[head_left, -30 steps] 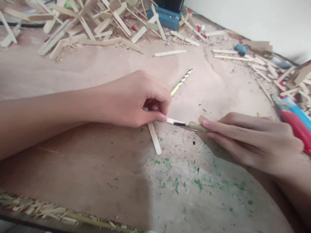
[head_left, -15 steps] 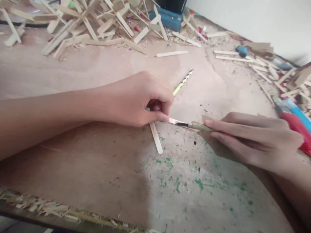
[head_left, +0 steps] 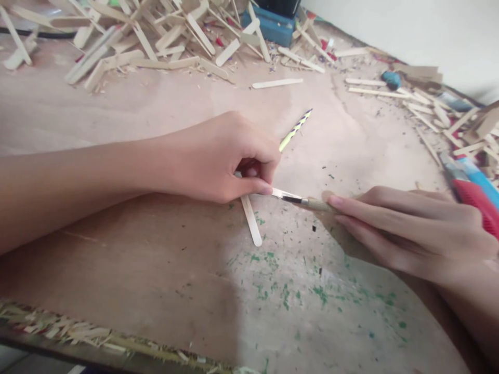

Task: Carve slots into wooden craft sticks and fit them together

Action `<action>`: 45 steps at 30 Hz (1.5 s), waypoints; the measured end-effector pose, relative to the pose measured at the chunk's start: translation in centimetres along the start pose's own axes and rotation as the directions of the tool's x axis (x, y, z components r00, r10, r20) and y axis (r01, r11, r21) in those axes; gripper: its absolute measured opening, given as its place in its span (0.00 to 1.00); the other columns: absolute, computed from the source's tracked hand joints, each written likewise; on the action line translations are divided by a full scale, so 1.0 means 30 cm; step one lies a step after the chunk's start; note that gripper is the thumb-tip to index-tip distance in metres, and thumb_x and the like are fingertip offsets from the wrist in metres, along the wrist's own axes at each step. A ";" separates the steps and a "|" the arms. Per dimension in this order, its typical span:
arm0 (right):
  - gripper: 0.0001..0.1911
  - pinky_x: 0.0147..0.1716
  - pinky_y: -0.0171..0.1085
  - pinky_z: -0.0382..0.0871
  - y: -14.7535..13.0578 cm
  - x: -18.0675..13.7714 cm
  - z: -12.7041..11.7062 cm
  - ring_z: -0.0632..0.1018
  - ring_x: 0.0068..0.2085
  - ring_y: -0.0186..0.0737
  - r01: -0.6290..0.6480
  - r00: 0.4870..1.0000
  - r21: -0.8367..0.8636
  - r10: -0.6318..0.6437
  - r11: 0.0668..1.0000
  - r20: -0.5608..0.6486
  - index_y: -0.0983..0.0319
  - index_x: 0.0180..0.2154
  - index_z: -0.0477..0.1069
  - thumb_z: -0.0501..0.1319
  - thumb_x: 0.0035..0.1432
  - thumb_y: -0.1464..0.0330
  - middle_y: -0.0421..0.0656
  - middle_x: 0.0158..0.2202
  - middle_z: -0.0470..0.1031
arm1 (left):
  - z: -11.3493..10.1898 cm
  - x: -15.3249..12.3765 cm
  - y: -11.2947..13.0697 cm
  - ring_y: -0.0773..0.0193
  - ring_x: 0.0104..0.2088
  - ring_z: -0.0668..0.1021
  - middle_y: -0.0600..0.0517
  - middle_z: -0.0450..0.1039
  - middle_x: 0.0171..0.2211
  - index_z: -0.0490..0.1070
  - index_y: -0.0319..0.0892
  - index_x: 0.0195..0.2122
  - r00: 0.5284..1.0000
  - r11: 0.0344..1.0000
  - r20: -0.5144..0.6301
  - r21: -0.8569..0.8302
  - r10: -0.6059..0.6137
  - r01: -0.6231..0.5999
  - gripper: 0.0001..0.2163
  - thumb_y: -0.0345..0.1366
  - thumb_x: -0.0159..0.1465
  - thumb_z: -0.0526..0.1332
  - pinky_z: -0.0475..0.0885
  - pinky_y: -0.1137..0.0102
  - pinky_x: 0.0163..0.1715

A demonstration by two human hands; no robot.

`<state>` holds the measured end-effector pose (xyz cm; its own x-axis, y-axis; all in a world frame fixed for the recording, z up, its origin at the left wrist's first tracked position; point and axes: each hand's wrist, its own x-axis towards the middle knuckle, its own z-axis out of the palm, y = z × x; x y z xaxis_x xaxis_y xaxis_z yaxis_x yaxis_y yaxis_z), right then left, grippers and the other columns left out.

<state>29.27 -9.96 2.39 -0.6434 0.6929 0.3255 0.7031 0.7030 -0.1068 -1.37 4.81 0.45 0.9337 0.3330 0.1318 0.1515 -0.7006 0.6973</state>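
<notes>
My left hand [head_left: 249, 156] is closed, thumb and forefinger pinching a small pale wooden stick [head_left: 277, 192] low over the table. My right hand [head_left: 405, 223] is closed round the handle of a thin craft knife [head_left: 317, 205]. The knife's dark metal end lies against the stick just right of my left fingertips. Under my left hand a flat popsicle stick [head_left: 251, 221] lies on the table, its upper end hidden by the fingers. A yellow-green pencil with dark spiral marks [head_left: 296, 130] lies beyond my left knuckles.
Popsicle sticks [head_left: 187, 36] pile up at the back, around a blue block [head_left: 268, 28]. More sticks [head_left: 429, 104] and a red-handled tool [head_left: 473, 200] lie at the right. Wood shavings [head_left: 66, 332] line the front edge; green specks [head_left: 319, 296] mark the tabletop [head_left: 136, 291].
My right hand and the knife have shifted slightly right and down along the stick. My left hand keeps its pinch, almost still. The whole view has moved a little.
</notes>
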 end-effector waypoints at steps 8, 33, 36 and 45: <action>0.10 0.22 0.34 0.69 0.015 0.003 0.013 0.79 0.25 0.29 0.043 0.999 -0.079 -0.046 0.996 -0.030 0.56 0.58 0.77 0.65 0.79 0.71 0.36 0.34 0.85 | 0.001 0.006 0.007 0.65 0.32 0.76 0.55 0.77 0.29 0.82 0.45 0.33 0.998 0.998 0.017 0.001 -0.058 0.058 0.11 0.40 0.72 0.66 0.66 0.68 0.36; 0.12 0.24 0.28 0.73 0.011 -0.008 0.010 0.81 0.27 0.28 -0.175 0.975 0.031 0.178 0.984 -0.130 0.54 0.55 0.83 0.72 0.74 0.70 0.36 0.34 0.86 | -0.002 0.002 0.010 0.66 0.31 0.73 0.55 0.75 0.28 0.82 0.46 0.34 0.999 0.999 0.023 0.031 -0.025 0.025 0.12 0.39 0.74 0.64 0.66 0.67 0.36; 0.08 0.21 0.26 0.72 0.024 -0.009 0.015 0.82 0.25 0.30 -0.286 0.926 0.049 0.289 0.957 -0.245 0.55 0.48 0.88 0.75 0.69 0.71 0.38 0.35 0.89 | 0.009 -0.006 0.005 0.66 0.31 0.73 0.55 0.75 0.28 0.79 0.45 0.33 1.000 0.998 -0.015 0.059 0.014 -0.014 0.11 0.37 0.74 0.63 0.66 0.65 0.36; 0.07 0.32 0.22 0.80 0.050 0.011 0.039 0.88 0.32 0.30 -0.297 0.912 0.107 0.315 0.949 -0.263 0.58 0.46 0.88 0.73 0.69 0.74 0.38 0.41 0.91 | 0.019 -0.024 0.027 0.66 0.35 0.77 0.57 0.78 0.33 0.80 0.46 0.36 0.995 0.986 -0.052 0.148 0.086 -0.077 0.09 0.34 0.75 0.64 0.65 0.62 0.50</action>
<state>29.76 -8.48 1.23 -0.2860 0.8111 0.5102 0.8256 0.4788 -0.2986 -1.73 3.64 0.52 0.9250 0.3041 0.2277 0.1254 -0.8101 0.5727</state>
